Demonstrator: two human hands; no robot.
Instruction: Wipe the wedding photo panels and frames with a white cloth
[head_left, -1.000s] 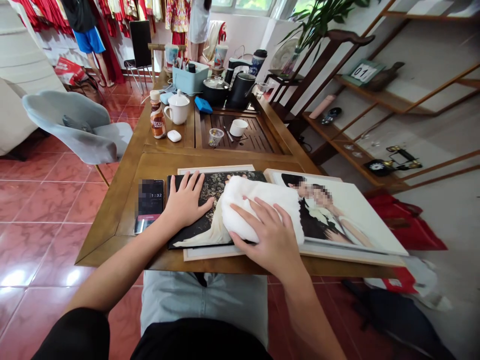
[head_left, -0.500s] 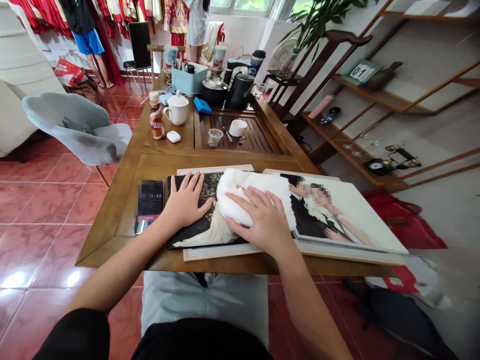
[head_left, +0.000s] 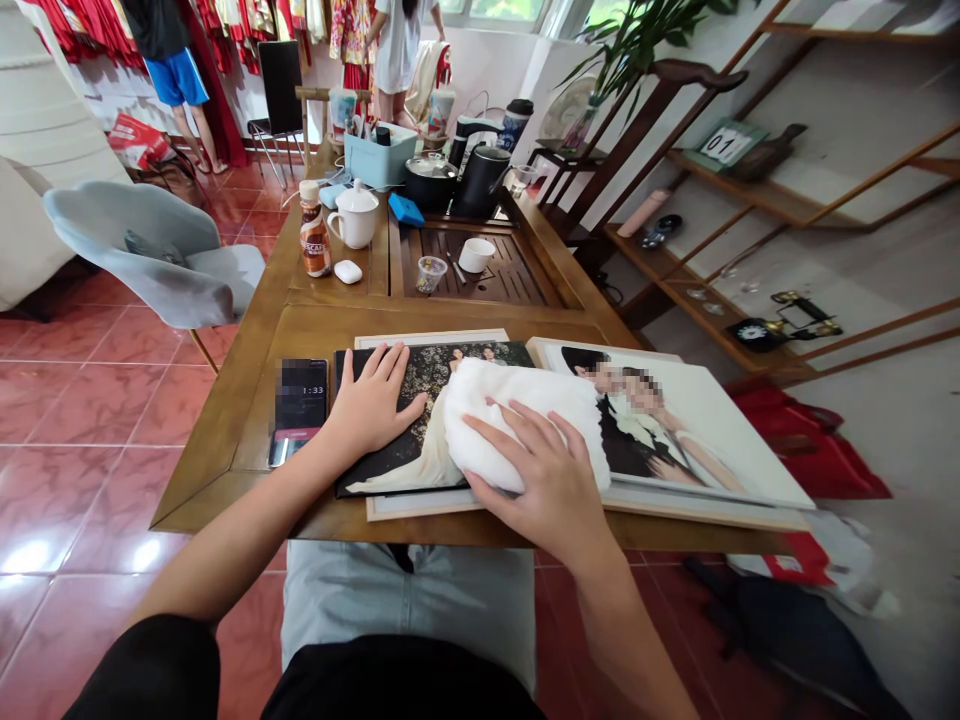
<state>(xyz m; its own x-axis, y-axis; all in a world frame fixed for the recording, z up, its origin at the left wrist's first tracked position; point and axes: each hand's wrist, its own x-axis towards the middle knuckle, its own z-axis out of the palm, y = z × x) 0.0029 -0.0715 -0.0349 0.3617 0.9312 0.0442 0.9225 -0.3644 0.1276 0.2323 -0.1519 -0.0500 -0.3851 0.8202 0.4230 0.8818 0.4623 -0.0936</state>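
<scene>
My left hand (head_left: 373,402) lies flat with its fingers spread on the left side of a dark photo panel (head_left: 409,465), which shows a long pale gown and small figures. My right hand (head_left: 541,480) is laid over a thick, fluffy white cloth (head_left: 469,395), fingers bent on it and a bit of the cloth poking up between them. This cloth covers the panel's right part and reaches the edge of a second, light-coloured photo panel (head_left: 720,425) of two people. Pale frames show under both panels. Left of my left hand is a phone (head_left: 298,412).
On the wooden table (head_left: 247,400) stand a coffee bottle (head_left: 315,235), a lidded white mug (head_left: 355,216), a white case (head_left: 348,271), a small clear tub (head_left: 431,274), a white cup (head_left: 476,255) and a black kettle (head_left: 482,183). A grey chair (head_left: 142,250) is at left, shelves (head_left: 780,200) at right.
My right hand and the white cloth have slid toward me and slightly right, uncovering the small figures at the panel's top. The left hand stays put. A person at the back has spread their arms.
</scene>
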